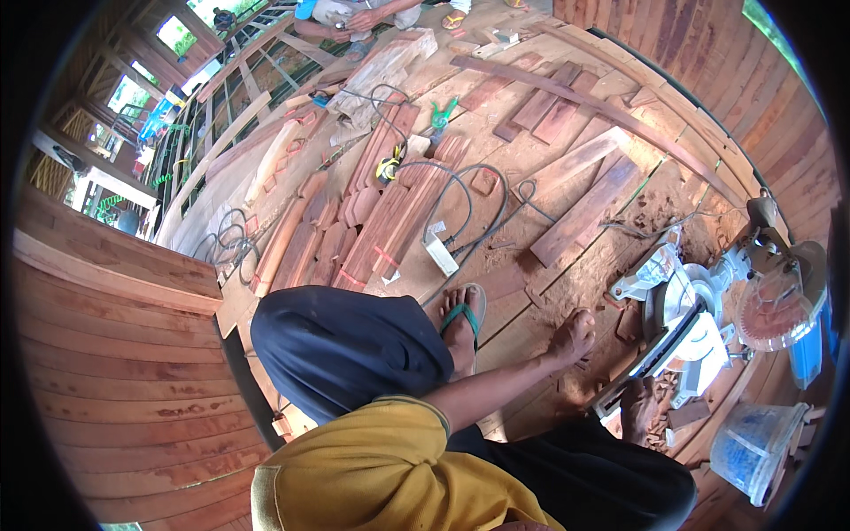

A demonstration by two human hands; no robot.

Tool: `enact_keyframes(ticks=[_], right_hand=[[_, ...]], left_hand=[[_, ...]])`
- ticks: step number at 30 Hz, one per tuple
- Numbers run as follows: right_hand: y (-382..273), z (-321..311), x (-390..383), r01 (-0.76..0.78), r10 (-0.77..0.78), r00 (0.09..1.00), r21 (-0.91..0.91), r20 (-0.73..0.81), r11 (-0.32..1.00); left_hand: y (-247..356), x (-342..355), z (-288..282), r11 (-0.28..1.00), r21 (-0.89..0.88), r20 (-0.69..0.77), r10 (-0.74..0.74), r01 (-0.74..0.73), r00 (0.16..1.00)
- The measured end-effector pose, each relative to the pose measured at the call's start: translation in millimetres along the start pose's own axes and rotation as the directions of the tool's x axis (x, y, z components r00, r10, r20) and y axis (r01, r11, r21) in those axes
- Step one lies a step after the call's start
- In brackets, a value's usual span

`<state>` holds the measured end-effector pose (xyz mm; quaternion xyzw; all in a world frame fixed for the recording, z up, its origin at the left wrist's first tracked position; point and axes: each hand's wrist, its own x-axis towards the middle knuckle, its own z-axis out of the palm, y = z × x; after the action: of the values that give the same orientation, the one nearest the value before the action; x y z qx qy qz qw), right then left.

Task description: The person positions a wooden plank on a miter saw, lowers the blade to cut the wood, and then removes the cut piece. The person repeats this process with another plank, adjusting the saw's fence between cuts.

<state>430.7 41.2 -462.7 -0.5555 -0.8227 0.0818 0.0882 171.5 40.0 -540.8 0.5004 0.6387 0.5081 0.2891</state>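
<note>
My left hand reaches across to the right on a bare forearm from a yellow sleeve. Its fingers are curled closed above the sawdust-covered boards. What they hold, if anything, is hidden. Close on its right stands a miter saw with a toothed blade and a clear guard. A small wooden offcut lies between the hand and the saw base. My right hand does not show; the shaded shape beside the saw's near end appears to be my right foot.
Shaped boards lie stacked ahead, with a yellow tape measure on them. A white power strip and looping cables cross the floor. Loose planks lie farther right. A clear bucket stands near right. Another person's hands show far off.
</note>
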Motion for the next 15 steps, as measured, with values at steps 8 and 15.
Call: enact_keyframes(ticks=[8,15], right_hand=[[22,-15,6,0.214,-0.215,0.976,-0.054,-0.027,0.975],[29,-10,25,0.002,0.009,0.996,-0.129,0.087,0.992]], left_hand=[[5,-1,3,0.991,-0.017,0.063,-0.129,0.131,0.990],[-13,-5,9,0.998,0.042,0.070,-0.053,0.050,0.996]])
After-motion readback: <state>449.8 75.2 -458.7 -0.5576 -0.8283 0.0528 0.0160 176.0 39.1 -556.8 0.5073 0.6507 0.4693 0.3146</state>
